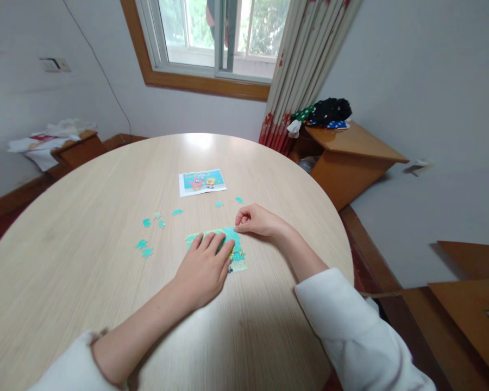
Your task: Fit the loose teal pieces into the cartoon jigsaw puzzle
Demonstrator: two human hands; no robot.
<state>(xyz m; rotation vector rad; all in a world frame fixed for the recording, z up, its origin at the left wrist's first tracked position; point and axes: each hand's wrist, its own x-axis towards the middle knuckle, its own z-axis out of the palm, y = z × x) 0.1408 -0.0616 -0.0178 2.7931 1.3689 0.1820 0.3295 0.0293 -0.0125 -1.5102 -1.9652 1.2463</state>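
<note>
A partly built turquoise jigsaw puzzle [235, 255] lies on the round wooden table [106, 217]. My left hand [204, 266] lies flat on the puzzle, fingers stretched out and covering most of it. My right hand [256, 220] rests at the puzzle's far right corner, fingers curled together in a pinch pressing down there; I cannot see whether a piece is under them. Loose turquoise pieces [150, 231] lie scattered to the left and beyond the puzzle. A reference picture [202, 182] with cartoon figures lies farther back.
A wooden side cabinet [350, 157] with dark clothes [326, 111] stands right of the table. A low wooden stand [77, 149] with papers is at the left wall. A window and a curtain [305, 60] are behind. More wooden furniture [464, 309] is at the lower right.
</note>
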